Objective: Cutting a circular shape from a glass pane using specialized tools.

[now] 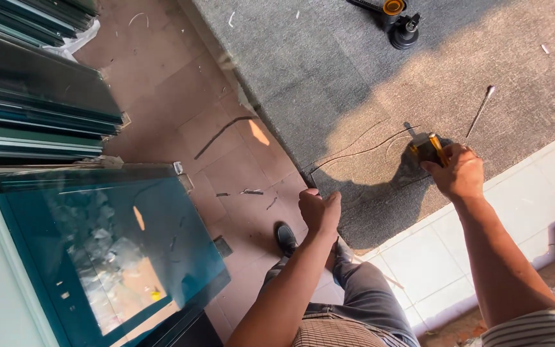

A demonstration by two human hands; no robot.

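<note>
My right hand (458,172) is closed around a small yellow and black tape measure (430,149), held just above the grey carpeted table top (329,77) near its front edge. My left hand (319,211) is a closed fist with the thumb on top, hanging at the table's corner over the floor. I cannot make out anything inside it. Thin curved lines (367,146) run across the carpet between the two hands. A slim metal hand tool (481,109) lies on the carpet beyond my right hand.
A black tool with an orange cap (398,22) sits at the table's far edge. Stacked dark glass panes (33,90) lean at the left, and a large tinted pane (104,250) stands below them. My shoe (286,238) rests on the brown tiles; white tiles (431,257) lie at right.
</note>
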